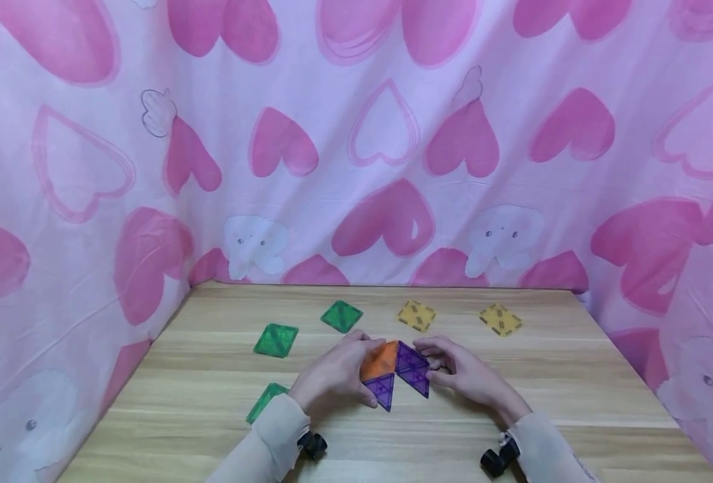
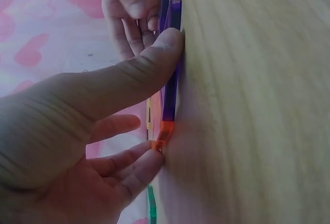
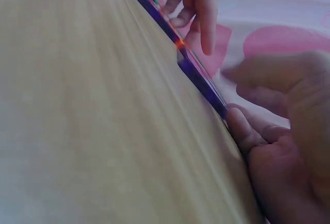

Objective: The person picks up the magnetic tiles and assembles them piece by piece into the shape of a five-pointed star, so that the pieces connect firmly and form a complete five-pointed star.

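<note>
Near the table's middle, a see-through orange magnetic tile (image 1: pixel 381 360) lies between purple magnetic tiles. One purple triangle (image 1: pixel 381 389) joins its lower edge. Two purple triangles (image 1: pixel 413 369) lie along its right side, with a gap opening toward the front. My left hand (image 1: pixel 341 372) holds the orange tile and lower purple triangle from the left; in the left wrist view the thumb (image 2: pixel 167 41) presses the purple edge and fingertips touch the orange tile. My right hand (image 1: pixel 467 372) grips the outer edge of the right purple tiles, thumb in front; its upper fingers are blurred in the right wrist view.
Green tiles lie left and behind: one at the back (image 1: pixel 341 316), one at the left (image 1: pixel 276 340), one partly hidden by the left forearm (image 1: pixel 265 401). Two yellow tiles lie behind, one centrally (image 1: pixel 416 315), one rightward (image 1: pixel 500 319). A pink heart-patterned curtain (image 1: pixel 386 215) surrounds the wooden table (image 1: pixel 573 389).
</note>
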A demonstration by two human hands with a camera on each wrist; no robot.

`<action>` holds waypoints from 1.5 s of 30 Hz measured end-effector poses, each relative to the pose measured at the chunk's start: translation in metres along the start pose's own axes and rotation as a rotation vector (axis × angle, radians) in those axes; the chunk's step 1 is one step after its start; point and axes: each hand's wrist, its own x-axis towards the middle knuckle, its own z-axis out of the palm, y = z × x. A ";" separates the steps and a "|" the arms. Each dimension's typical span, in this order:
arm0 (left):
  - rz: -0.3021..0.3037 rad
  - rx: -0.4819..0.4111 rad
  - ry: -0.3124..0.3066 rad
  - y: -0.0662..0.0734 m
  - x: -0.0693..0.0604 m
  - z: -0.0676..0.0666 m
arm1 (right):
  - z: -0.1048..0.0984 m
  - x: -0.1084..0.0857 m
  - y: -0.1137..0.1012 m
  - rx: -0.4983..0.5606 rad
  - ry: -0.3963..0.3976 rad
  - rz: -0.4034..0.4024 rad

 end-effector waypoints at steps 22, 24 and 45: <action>-0.018 -0.032 0.066 -0.004 0.004 0.004 | 0.011 0.001 -0.003 -0.030 0.113 0.019; -0.004 -0.032 0.072 -0.004 0.004 0.006 | 0.012 0.001 -0.001 -0.008 0.126 -0.004; -0.041 -0.311 0.015 -0.008 0.003 0.000 | 0.013 0.002 -0.001 0.141 0.248 0.115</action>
